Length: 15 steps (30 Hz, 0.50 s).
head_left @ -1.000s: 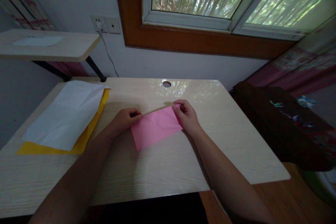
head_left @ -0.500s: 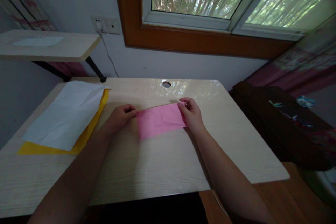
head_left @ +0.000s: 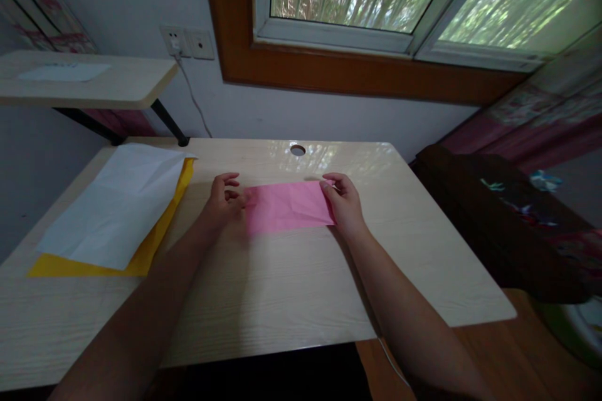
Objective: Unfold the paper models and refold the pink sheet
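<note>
A pink sheet of paper (head_left: pixel 289 207), folded into a long rectangle with faint creases, is stretched between my hands above the light wooden desk (head_left: pixel 291 301). My right hand (head_left: pixel 345 203) pinches its right end, thumb on the near face and fingers behind. At the left edge, the thumb and a fingertip of my left hand (head_left: pixel 224 200) close on the paper, while its upper fingers are raised and spread. That edge and the fingertips are slightly blurred by motion.
On the desk's left lies a creased white sheet (head_left: pixel 115 207) over a yellow sheet (head_left: pixel 162 235). A raised shelf (head_left: pixel 136 78) bears another paper. Near the back edge is a round cable hole (head_left: pixel 298 150). Right of the desk stands a dark cabinet (head_left: pixel 470 200) with small items on top.
My left hand has shifted slightly up, its upper fingers lifting and spreading. The paper's left end has risen with it, so the strip looks more level. My right hand stays almost still.
</note>
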Each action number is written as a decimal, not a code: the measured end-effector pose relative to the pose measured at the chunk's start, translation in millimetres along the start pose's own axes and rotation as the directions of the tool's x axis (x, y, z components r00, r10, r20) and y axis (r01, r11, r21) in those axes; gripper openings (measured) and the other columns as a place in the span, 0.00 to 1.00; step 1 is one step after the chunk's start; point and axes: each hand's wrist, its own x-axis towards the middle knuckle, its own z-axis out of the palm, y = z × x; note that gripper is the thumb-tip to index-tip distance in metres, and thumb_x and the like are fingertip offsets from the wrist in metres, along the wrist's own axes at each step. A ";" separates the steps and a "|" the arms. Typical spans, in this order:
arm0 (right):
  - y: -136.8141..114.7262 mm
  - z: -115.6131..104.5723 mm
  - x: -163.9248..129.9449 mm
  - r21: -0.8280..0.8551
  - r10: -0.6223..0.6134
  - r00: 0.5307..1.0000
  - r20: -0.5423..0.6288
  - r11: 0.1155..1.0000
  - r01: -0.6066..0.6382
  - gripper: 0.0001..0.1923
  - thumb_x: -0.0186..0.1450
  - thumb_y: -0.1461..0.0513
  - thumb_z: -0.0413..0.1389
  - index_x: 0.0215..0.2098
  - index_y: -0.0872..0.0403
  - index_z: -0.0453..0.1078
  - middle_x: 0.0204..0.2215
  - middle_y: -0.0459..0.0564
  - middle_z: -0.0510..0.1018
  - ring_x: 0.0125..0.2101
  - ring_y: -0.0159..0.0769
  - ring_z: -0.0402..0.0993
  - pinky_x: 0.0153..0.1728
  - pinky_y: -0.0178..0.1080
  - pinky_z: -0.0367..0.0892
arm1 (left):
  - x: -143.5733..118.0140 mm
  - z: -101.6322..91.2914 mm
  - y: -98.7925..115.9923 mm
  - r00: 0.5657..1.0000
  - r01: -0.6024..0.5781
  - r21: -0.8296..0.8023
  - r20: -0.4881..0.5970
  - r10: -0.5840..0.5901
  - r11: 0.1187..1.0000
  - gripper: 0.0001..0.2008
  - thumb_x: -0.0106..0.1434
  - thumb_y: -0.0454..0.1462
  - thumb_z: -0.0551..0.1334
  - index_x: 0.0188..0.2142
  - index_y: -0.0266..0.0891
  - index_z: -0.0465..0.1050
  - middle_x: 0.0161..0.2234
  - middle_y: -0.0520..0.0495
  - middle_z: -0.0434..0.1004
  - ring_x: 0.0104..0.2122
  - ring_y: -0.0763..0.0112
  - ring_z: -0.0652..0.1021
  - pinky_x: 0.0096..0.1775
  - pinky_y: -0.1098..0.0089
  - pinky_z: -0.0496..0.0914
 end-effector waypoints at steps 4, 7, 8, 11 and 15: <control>-1.1 1.8 -1.0 0.077 0.016 1.000 0.006 0.997 -0.017 0.14 0.61 0.55 0.64 0.43 0.49 0.74 0.32 0.43 0.71 0.30 0.31 0.67 0.30 0.33 0.62 | -2.5 3.7 0.9 0.998 -0.019 -0.033 0.054 0.021 0.999 0.38 0.51 0.45 0.74 0.57 0.46 0.60 0.61 0.39 0.60 0.41 0.70 0.77 0.37 0.68 0.75; -2.3 3.0 -2.0 0.113 0.035 0.999 0.026 0.993 -0.037 0.14 0.61 0.55 0.65 0.43 0.48 0.74 0.33 0.43 0.72 0.30 0.30 0.68 0.31 0.33 0.62 | -6.0 5.5 4.6 0.994 0.016 -0.041 0.112 -0.011 0.999 0.43 0.52 0.44 0.74 0.62 0.47 0.55 0.60 0.38 0.65 0.38 0.70 0.79 0.37 0.69 0.75; -2.6 3.2 -2.3 0.115 0.040 0.999 0.031 0.992 -0.043 0.14 0.61 0.54 0.64 0.43 0.48 0.74 0.33 0.43 0.72 0.30 0.30 0.68 0.31 0.33 0.63 | -7.6 6.0 6.2 0.988 0.038 -0.047 0.151 -0.030 0.998 0.45 0.53 0.43 0.74 0.64 0.47 0.53 0.56 0.39 0.69 0.37 0.70 0.80 0.36 0.69 0.75; -2.3 3.4 -2.3 0.090 0.061 0.998 0.032 0.994 -0.064 0.15 0.61 0.53 0.64 0.44 0.48 0.73 0.34 0.43 0.73 0.30 0.31 0.68 0.30 0.33 0.63 | -12.4 7.0 10.2 0.959 0.086 -0.066 0.275 -0.065 0.994 0.48 0.57 0.42 0.71 0.70 0.46 0.45 0.39 0.48 0.78 0.32 0.70 0.80 0.34 0.72 0.73; -0.7 2.9 -0.6 0.068 0.073 0.997 0.015 0.995 -0.073 0.16 0.60 0.53 0.64 0.44 0.49 0.73 0.33 0.44 0.73 0.30 0.33 0.69 0.30 0.35 0.64 | -13.3 7.0 10.0 0.961 0.056 -0.092 0.274 -0.029 0.994 0.46 0.60 0.41 0.69 0.71 0.47 0.44 0.34 0.51 0.79 0.30 0.71 0.79 0.32 0.73 0.72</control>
